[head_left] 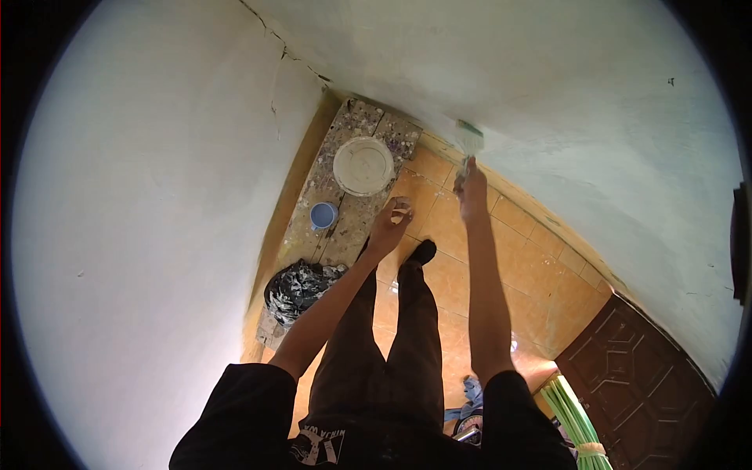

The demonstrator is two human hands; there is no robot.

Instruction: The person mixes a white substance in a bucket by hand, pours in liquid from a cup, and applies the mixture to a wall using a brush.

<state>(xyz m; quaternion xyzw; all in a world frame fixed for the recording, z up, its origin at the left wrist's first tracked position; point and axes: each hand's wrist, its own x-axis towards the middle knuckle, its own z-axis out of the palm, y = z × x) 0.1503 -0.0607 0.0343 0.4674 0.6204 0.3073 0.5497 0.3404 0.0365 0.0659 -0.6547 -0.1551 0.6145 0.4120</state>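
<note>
My right hand (471, 194) is closed around the handle of a wide paintbrush (470, 139). The brush points upward, and its pale bristles with a greenish edge appear to be against the light wall (564, 102) on the right. My left hand (389, 225) hangs near the bench edge, its fingers loosely curled with a gap to the thumb and nothing visible between them. Left of it, a round whitish basin (363, 166) and a blue mug (323, 215) stand on a paint-spattered wooden bench (317, 188).
A crumpled black-and-white plastic bag (298, 291) sits on the bench's near end. Orange floor tiles (446, 227) lie beneath my feet. A cracked wall (157, 172) rises at left. A brown panelled door (627, 368) and a green-bristled bundle (578, 419) are at lower right.
</note>
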